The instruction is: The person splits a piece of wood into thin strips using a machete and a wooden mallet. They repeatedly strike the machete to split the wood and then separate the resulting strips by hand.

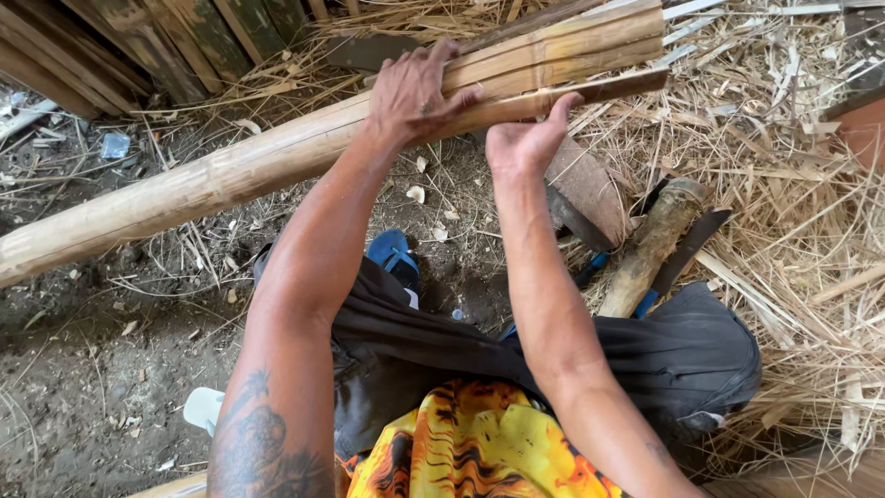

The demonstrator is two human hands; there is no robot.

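Note:
A long pale bamboo pole (230, 171) runs from the lower left up to the upper right, where its end is split into several strips (590, 46). My left hand (415, 92) lies on top of the pole at the start of the split, fingers spread over it. My right hand (527, 138) grips the lowest split strip from below, thumb raised against it. Both forearms reach out from my lap.
A broad knife blade (581, 198) and a short mossy bamboo piece (650, 244) lie on the ground by my right knee. Dry bamboo shavings (793, 184) cover the right side. Bare dirt (92, 369) lies to the left, wooden planks (166, 37) at top left, and a blue sandal (395, 256) under me.

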